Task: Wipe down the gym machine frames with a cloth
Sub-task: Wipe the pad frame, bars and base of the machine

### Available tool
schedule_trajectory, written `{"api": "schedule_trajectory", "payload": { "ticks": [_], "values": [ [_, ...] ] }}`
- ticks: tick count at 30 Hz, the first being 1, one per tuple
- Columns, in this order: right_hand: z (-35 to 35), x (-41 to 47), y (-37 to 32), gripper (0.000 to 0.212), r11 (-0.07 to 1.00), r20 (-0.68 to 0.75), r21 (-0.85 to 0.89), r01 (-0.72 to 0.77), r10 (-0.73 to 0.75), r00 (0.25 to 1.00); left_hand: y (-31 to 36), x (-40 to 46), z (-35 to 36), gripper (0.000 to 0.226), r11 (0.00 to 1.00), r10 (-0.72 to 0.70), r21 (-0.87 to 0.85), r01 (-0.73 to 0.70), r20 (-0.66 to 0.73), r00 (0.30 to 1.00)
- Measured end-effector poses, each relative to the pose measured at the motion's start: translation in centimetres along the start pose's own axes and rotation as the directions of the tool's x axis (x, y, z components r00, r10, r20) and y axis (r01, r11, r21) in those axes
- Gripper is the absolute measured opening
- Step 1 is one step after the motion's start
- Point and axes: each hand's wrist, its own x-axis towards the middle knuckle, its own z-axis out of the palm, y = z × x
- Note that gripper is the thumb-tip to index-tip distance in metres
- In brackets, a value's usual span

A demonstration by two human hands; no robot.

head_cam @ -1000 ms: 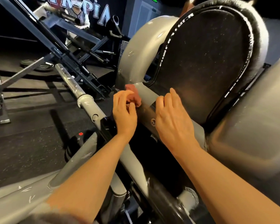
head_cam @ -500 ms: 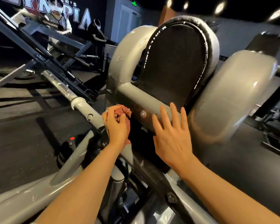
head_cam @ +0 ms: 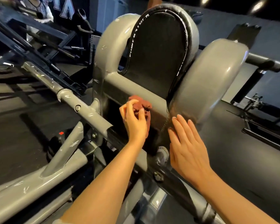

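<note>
On the grey crossbar (head_cam: 136, 89) below the black back pad (head_cam: 157, 50), my left hand (head_cam: 134, 122) grips the bunched red cloth (head_cam: 141, 105) mid-wipe, my right hand (head_cam: 187, 146) spread flat alongside; next, I judge, comes rubbing along toward the rounded grey frame (head_cam: 207, 81).

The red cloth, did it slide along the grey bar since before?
Yes. The red cloth went rightward along the grey crossbar, away from the corner, toward the right hand.
</note>
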Motion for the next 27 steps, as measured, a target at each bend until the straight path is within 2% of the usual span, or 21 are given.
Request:
{"api": "schedule_trajectory", "payload": {
  "ticks": [2,3,6,7,8,10,12,15,17,18,20,23,25,27],
  "values": [
    [0.2,-0.9,-0.1,0.049,0.998,0.016,0.042,-0.038,0.038,0.999,0.6,-1.7,0.7,0.020,0.995,0.103,0.009,-0.104,0.045,0.994],
    [0.4,-1.4,-0.1,0.049,0.996,0.024,0.068,-0.061,0.060,0.998,0.6,-3.2,0.7,0.020,0.989,0.148,-0.003,-0.149,0.112,0.983],
    [1.0,-2.8,-0.6,0.044,0.987,0.020,0.125,-0.097,0.096,0.995,-0.4,-7.6,-0.8,0.027,0.978,0.204,-0.049,-0.203,0.424,0.883],
    [1.2,-3.3,-0.7,0.047,0.985,0.014,0.139,-0.104,0.103,0.995,-0.9,-8.2,-1.4,0.029,0.977,0.212,-0.063,-0.206,0.446,0.869],
    [1.3,-3.7,-0.8,0.050,0.984,0.007,0.146,-0.106,0.106,0.994,-1.0,-8.1,-1.7,0.027,0.977,0.212,-0.073,-0.200,0.415,0.885],
    [1.4,-4.1,-0.7,0.056,0.985,0.015,0.139,-0.107,0.106,0.994,-0.8,-7.0,-1.5,0.021,0.976,0.218,-0.079,-0.204,0.266,0.939],
    [1.5,-4.0,-0.6,0.061,0.984,0.042,0.129,-0.122,0.118,0.992,-0.2,-6.0,-0.9,0.020,0.970,0.245,-0.050,-0.240,0.205,0.948],
    [1.6,-3.6,-0.7,0.057,0.982,0.059,0.148,-0.118,0.110,0.992,-0.6,-7.0,-0.5,0.020,0.967,0.236,0.010,-0.256,0.355,0.905],
    [1.7,-3.2,-0.9,0.050,0.982,0.038,0.165,-0.096,0.091,0.995,-1.9,-7.2,-1.5,0.017,0.980,0.147,0.052,-0.191,0.455,0.878],
    [1.7,-2.9,-1.1,0.048,0.984,0.029,0.163,-0.076,0.072,0.997,-2.4,-6.7,-2.1,0.020,0.986,0.085,0.091,-0.137,0.428,0.900],
    [1.7,-1.6,-1.6,0.048,0.990,0.018,0.137,-0.020,0.018,1.000,-2.8,-4.3,-3.3,0.024,0.990,0.004,0.138,-0.033,0.209,0.978],
    [1.6,1.7,-2.5,0.056,0.994,0.023,0.103,0.041,-0.044,0.999,-1.9,0.6,-4.4,0.018,1.000,-0.018,0.011,0.018,-0.064,0.998],
    [1.5,4.3,-3.0,0.061,0.994,0.028,0.088,0.061,-0.064,0.998,-1.3,3.6,-4.5,0.016,0.999,0.023,-0.021,-0.026,-0.138,0.990],
    [1.6,6.6,-3.3,0.066,0.995,0.030,0.063,0.076,-0.078,0.997,-1.2,5.8,-3.9,0.013,0.997,0.076,0.014,-0.075,-0.101,0.992]
  ]
}}
